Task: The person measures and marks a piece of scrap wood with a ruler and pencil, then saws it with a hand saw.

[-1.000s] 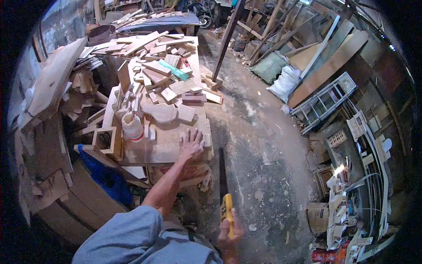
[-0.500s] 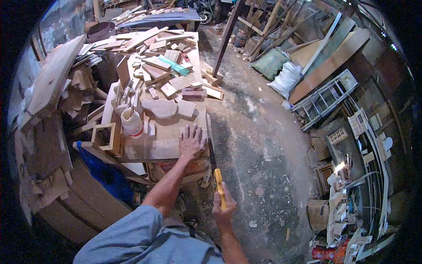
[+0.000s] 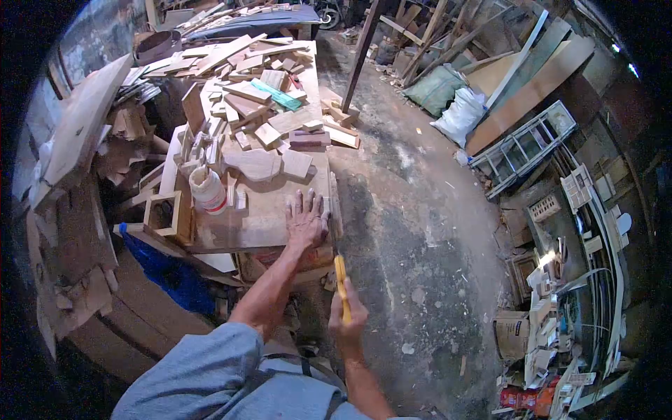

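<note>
Your right hand (image 3: 348,311) is clamped around the yellow handle of a handsaw (image 3: 341,271), which you hold beside the near right corner of the workbench. The dark blade shows almost edge-on, running forward from the handle along the bench's right edge; whether its teeth touch wood is too hard to tell. Your left hand (image 3: 306,220) lies palm down on the workbench (image 3: 262,229), close to that same edge, its fingers apart and pointing away from you. Whether it presses on a separate piece, you cannot tell from here.

Just beyond your left fingertips lie a squarish wood block (image 3: 297,164) and, to its left, a curved flat board (image 3: 253,165). A white plastic jar with a red label (image 3: 208,190) stands to the left of your hand, near a small wooden frame (image 3: 165,214) at the bench's left side. Farther up, wood offcuts (image 3: 245,92) are heaped loosely, with a green strip (image 3: 277,95) among them. Blue plastic (image 3: 164,269) hangs below the left side. Across the concrete floor (image 3: 420,301), a white sack (image 3: 460,114) rests near a ladder-like frame (image 3: 523,148).
</note>
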A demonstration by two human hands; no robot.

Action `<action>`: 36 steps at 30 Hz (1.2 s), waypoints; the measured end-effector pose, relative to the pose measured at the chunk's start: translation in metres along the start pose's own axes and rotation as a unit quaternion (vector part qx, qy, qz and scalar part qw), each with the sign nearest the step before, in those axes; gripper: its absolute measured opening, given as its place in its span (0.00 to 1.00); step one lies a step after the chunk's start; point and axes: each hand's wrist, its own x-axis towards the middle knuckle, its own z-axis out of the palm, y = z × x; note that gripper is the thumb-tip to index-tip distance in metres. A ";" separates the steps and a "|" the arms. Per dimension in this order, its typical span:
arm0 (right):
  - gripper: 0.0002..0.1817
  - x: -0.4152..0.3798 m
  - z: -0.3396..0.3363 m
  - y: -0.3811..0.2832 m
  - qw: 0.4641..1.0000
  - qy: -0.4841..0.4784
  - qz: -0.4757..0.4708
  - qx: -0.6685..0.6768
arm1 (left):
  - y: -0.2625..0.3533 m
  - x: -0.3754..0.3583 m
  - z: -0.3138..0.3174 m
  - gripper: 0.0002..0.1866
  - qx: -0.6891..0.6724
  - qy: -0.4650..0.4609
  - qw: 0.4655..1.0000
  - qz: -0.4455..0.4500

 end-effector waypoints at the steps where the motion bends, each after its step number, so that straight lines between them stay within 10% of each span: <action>1: 0.22 -0.012 -0.003 0.004 0.999 0.015 -0.034 -0.008 | -0.001 0.001 0.000 0.36 -0.002 0.001 1.000 0.002; 16: 0.22 0.007 -0.006 -0.016 0.999 -0.001 -0.018 -0.035 | 0.003 -0.002 -0.008 0.34 -0.029 -0.034 0.999 0.001; 21: 0.21 -0.017 -0.011 0.002 0.985 0.063 -0.146 -0.064 | 0.004 0.004 -0.026 0.35 -0.056 -0.086 0.995 -0.015; 36: 0.21 0.019 -0.007 -0.028 0.999 0.008 -0.036 -0.039 | 0.002 -0.001 -0.011 0.34 -0.029 -0.022 0.999 -0.009</action>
